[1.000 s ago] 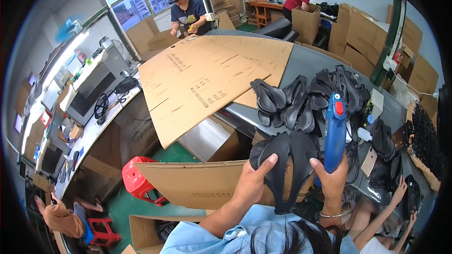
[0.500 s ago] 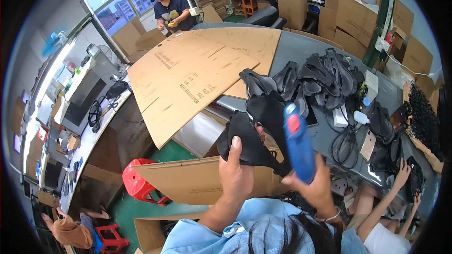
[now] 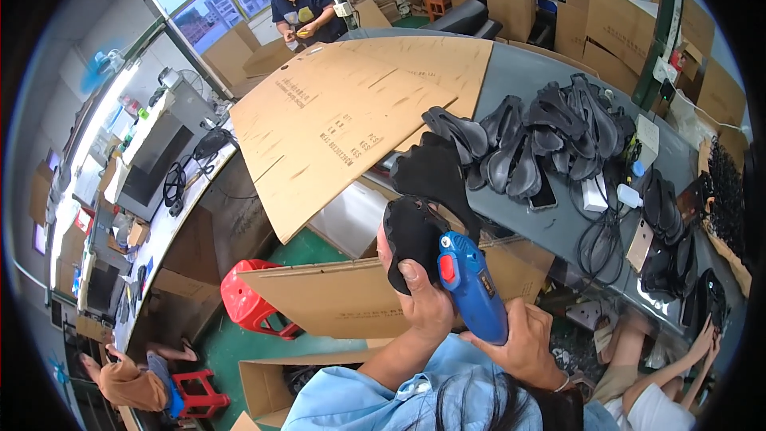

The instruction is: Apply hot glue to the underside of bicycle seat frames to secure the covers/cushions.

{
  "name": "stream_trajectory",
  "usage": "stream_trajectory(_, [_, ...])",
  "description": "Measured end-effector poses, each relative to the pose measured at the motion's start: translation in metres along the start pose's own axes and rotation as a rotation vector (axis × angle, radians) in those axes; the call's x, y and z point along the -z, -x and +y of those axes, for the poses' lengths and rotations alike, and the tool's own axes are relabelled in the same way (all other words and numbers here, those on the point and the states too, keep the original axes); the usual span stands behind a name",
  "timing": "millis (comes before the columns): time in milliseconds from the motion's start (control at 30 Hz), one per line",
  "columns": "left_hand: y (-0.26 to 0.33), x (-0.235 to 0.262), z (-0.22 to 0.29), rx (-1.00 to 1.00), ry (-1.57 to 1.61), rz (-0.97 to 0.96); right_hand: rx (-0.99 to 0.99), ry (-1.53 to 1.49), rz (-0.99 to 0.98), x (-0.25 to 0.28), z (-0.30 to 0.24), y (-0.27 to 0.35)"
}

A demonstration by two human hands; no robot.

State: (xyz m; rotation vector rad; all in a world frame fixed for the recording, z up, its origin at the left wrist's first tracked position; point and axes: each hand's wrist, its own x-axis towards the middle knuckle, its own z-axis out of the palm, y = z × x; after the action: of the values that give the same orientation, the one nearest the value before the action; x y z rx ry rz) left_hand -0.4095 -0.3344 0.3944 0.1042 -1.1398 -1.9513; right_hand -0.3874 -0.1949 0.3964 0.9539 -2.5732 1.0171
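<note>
My left hand [image 3: 427,299] is closed round a black fabric-covered piece [image 3: 405,235] that looks like a bicycle saddle cover, thumb on its near side. In my right hand [image 3: 523,343] is a blue handheld power tool [image 3: 476,291] with a red button, gripped by its lower end. The tool's head sits close against the held piece; its tip is hidden, so contact cannot be told. Just beyond my left hand, another black piece [image 3: 431,175] hangs at the table edge. On the grey table [image 3: 550,227] lie several dark saddle-shaped pieces [image 3: 523,156] in a heap.
Flat cardboard sheets [image 3: 343,104] cover the table's left part. Below stand a cardboard box [image 3: 263,387] and a red stool [image 3: 251,299]. Cables [image 3: 594,243] and a phone [image 3: 640,243] lie to the right. A co-worker's hands [image 3: 704,343] are at the right edge; another person [image 3: 307,12] stands beyond the table.
The blue tool has swung left and down against the piece in my left hand. That piece has turned and is more bunched up. The whole view has shifted slightly.
</note>
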Motion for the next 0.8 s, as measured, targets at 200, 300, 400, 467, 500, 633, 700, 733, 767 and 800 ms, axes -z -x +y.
stream_trajectory(200, [0.000, 0.000, 0.002, -0.121, -0.004, -0.132, 0.012, -0.003, -0.013, 0.004, -0.003, 0.000])
stream_trajectory(300, [0.000, 0.001, 0.002, -0.151, -0.127, -0.175, -0.002, -0.022, -0.032, 0.004, -0.002, 0.002])
stream_trajectory(400, [0.003, 0.002, 0.002, -0.147, -0.107, -0.166, -0.005, -0.015, -0.042, 0.006, -0.004, 0.004])
stream_trajectory(467, [0.005, 0.006, -0.002, -0.148, -0.115, -0.164, 0.001, -0.022, -0.040, 0.005, -0.004, 0.005])
stream_trajectory(500, [0.005, 0.007, -0.003, -0.149, -0.121, -0.161, 0.007, -0.027, -0.037, 0.005, -0.004, 0.005])
stream_trajectory(633, [0.007, 0.009, -0.004, -0.126, -0.104, -0.187, 0.012, -0.004, -0.036, 0.006, -0.004, 0.006])
stream_trajectory(700, [0.009, 0.008, -0.004, -0.123, -0.085, -0.169, 0.003, -0.026, -0.045, 0.006, -0.005, 0.006])
stream_trajectory(733, [0.009, 0.008, -0.005, -0.122, -0.084, -0.170, 0.002, -0.025, -0.044, 0.006, -0.005, 0.006])
stream_trajectory(767, [0.010, 0.010, -0.006, -0.128, -0.101, -0.171, 0.010, -0.027, -0.037, 0.006, -0.005, 0.006])
stream_trajectory(800, [0.010, 0.012, -0.007, -0.136, -0.121, -0.170, 0.022, -0.032, -0.030, 0.006, -0.005, 0.006])
